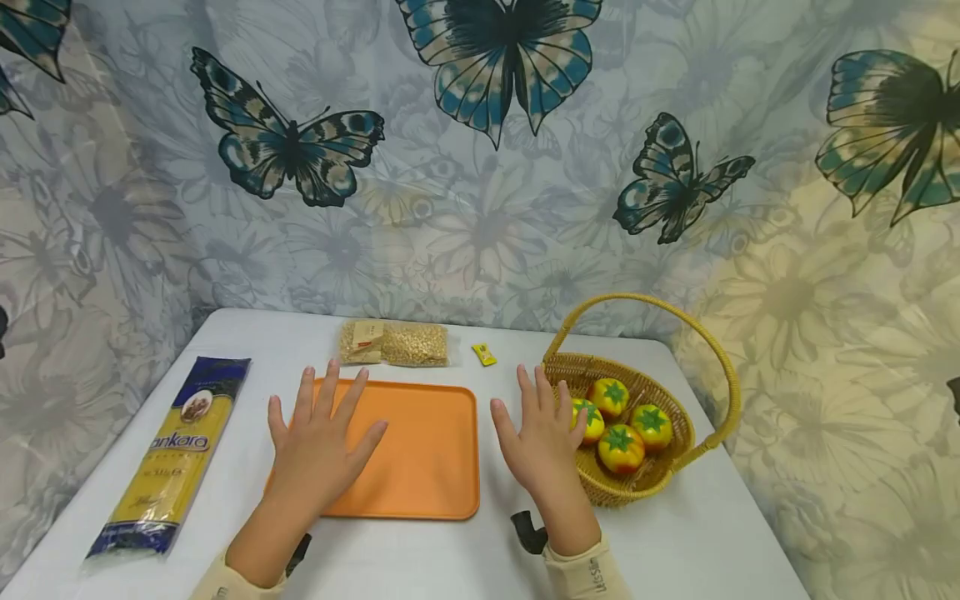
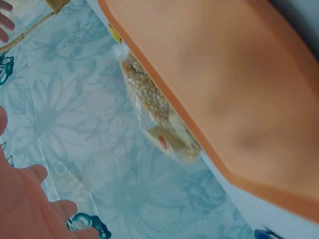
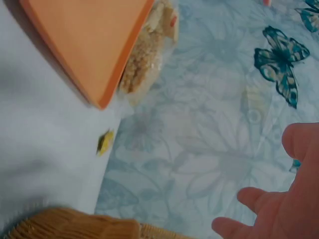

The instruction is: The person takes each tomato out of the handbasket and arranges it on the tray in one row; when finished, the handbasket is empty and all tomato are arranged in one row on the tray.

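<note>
My left hand (image 1: pixel 318 454), fingers spread and straight, is held over the left part of an orange tray (image 1: pixel 420 454) and holds nothing. My right hand (image 1: pixel 543 446) is likewise spread, between the tray and a wicker basket (image 1: pixel 611 496); its fingertips overlap the basket's left rim in the head view. Several red-and-yellow toy fruits with green star-shaped tops (image 1: pixel 621 448) lie in the basket, one partly hidden by the right hand. In the left wrist view the palm (image 2: pixel 25 204) shows at the lower left, and in the right wrist view the fingers (image 3: pixel 254 199) are empty.
A blue-and-yellow pasta packet (image 1: pixel 180 450) lies at the left of the white table (image 1: pixel 390 562). Behind the tray are a clear bag of pale grains or pulses (image 1: pixel 412 344) and a small yellow wrapped packet (image 1: pixel 483 355). The basket's tall handle (image 1: pixel 720 358) arches up. A butterfly-print backdrop (image 1: pixel 487 233) stands behind.
</note>
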`<state>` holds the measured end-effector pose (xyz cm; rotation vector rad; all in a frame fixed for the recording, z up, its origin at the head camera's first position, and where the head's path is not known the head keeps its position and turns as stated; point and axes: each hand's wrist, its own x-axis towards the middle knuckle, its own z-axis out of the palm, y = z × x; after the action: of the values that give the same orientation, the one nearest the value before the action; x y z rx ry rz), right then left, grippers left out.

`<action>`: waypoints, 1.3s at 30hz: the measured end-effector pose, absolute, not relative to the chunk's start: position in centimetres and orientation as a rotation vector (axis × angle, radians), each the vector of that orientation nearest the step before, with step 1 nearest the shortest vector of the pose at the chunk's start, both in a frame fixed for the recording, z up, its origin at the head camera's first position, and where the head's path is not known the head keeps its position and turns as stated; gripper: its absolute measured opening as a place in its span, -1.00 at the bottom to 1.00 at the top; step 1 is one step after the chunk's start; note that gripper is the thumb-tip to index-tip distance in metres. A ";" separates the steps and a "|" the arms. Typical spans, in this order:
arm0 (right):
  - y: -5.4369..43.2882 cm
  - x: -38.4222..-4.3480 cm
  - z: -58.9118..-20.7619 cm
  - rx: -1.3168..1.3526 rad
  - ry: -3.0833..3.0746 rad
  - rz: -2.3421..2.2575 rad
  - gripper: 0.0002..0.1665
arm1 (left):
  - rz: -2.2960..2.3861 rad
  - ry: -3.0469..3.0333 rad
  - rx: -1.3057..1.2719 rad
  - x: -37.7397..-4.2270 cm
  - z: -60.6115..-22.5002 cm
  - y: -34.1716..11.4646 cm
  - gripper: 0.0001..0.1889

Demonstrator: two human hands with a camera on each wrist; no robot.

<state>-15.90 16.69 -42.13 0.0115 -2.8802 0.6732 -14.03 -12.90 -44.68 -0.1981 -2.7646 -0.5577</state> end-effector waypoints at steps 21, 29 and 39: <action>20.7 -15.5 -41.2 -0.106 -2.869 0.725 -0.10 | -0.541 -2.788 -0.072 -10.9 -45.8 -16.5 -0.13; 22.7 -15.2 -41.5 -0.198 -2.923 0.725 -0.03 | -0.539 -2.905 -0.064 -9.4 -46.6 -16.9 -0.12; 26.8 -15.8 -42.6 -0.322 -2.982 0.786 0.11 | -0.559 -3.197 -0.031 -6.8 -49.2 -18.2 0.04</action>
<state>-15.84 26.79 -42.59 -0.3221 -2.9824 0.7857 -6.79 -18.18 -49.16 -0.0308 -3.1972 -0.5586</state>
